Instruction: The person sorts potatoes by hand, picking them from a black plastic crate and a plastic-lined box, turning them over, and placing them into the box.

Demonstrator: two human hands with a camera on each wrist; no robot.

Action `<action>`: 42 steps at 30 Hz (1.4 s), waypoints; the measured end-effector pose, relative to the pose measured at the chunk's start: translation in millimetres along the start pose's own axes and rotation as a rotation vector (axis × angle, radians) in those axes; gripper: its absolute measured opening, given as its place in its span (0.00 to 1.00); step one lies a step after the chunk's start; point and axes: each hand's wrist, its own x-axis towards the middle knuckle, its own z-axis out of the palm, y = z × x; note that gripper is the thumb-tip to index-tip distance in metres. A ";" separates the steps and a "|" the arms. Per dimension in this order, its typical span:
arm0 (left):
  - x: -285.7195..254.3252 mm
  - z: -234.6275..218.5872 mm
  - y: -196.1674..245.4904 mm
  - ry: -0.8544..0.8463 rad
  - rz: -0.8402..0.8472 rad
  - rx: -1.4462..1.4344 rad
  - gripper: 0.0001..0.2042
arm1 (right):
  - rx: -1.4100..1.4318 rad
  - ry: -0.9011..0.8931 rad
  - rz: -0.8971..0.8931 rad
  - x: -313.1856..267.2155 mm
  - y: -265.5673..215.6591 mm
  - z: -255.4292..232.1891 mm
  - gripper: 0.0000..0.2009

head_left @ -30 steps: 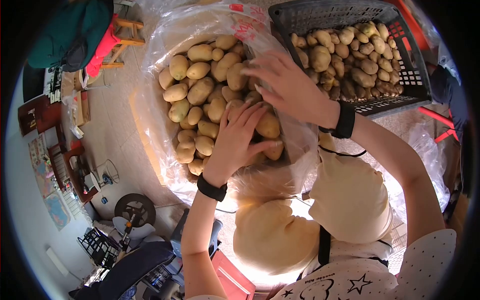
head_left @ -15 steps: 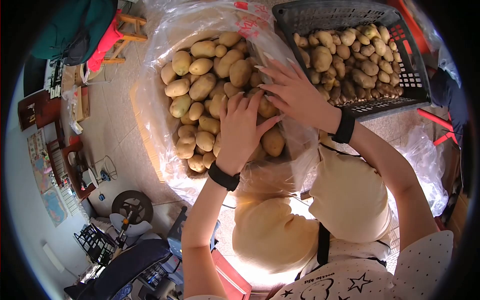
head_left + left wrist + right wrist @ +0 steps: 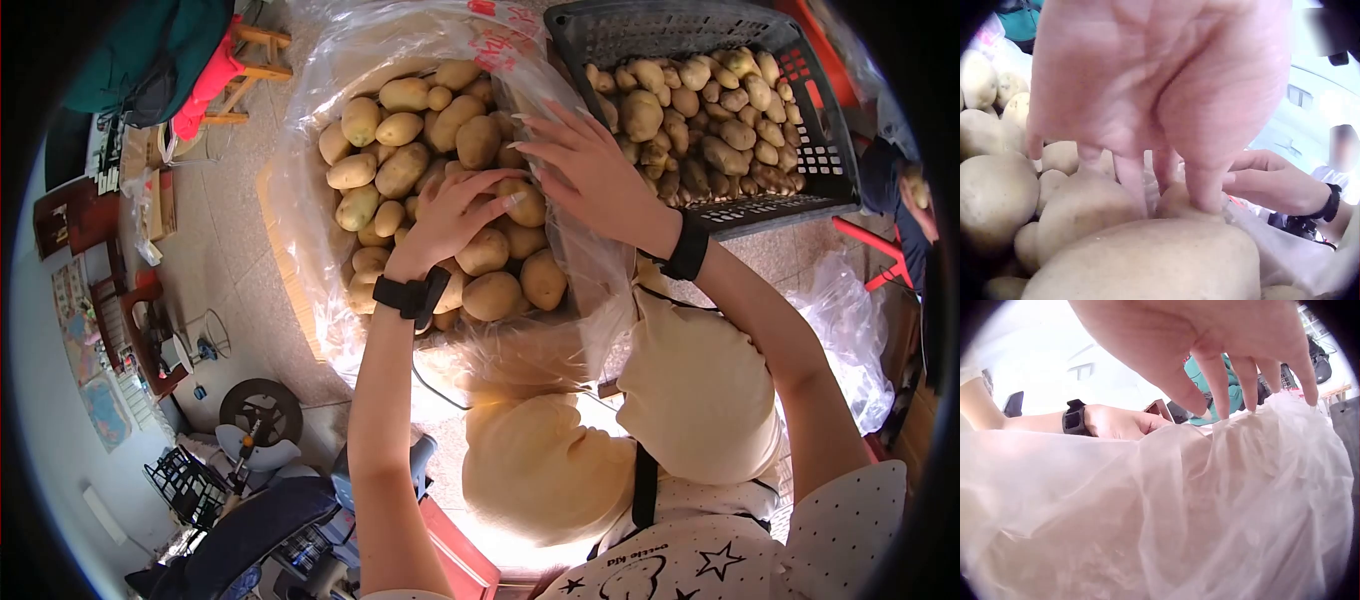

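Pale tiled floor point(image 3: 240, 260) is lit from one side, and a wooden stool point(image 3: 262, 72) is seen at its far left. On the floor an open cardboard box point(image 3: 540, 362) is lined with a clear plastic bag point(image 3: 305, 200), marked in red at its far edge, and is filled with large potatoes point(image 3: 402, 170) heaped over one another. To the right of the box, a black plastic crate point(image 3: 640, 35) with slotted walls is partly filled with smaller potatoes point(image 3: 725, 155).

Over the right half of the heap, one potato point(image 3: 527, 207) is pinched between the thumb and fingers of the left hand point(image 3: 450, 215); it lies among the others, to the left of the right hand point(image 3: 605, 185). That hand is held wide, its fingers spread and nearly straight, over the bag's right edge, between heap and crate. Whether the plastic is pressed by its fingertips cannot be told. Both wrists are circled by black straps point(image 3: 690, 245).
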 end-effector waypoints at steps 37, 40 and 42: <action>44.4 -11.8 -2.4 0.365 -0.279 0.538 0.23 | 0.058 0.134 0.056 14.5 1.6 -14.2 0.23; 53.4 -2.1 -6.4 0.477 -0.094 0.732 0.28 | -0.104 0.128 -0.019 21.0 -1.4 -14.4 0.22; 57.0 -1.8 -5.4 0.428 -0.204 0.703 0.28 | -0.108 0.118 -0.027 26.5 -4.9 -10.4 0.22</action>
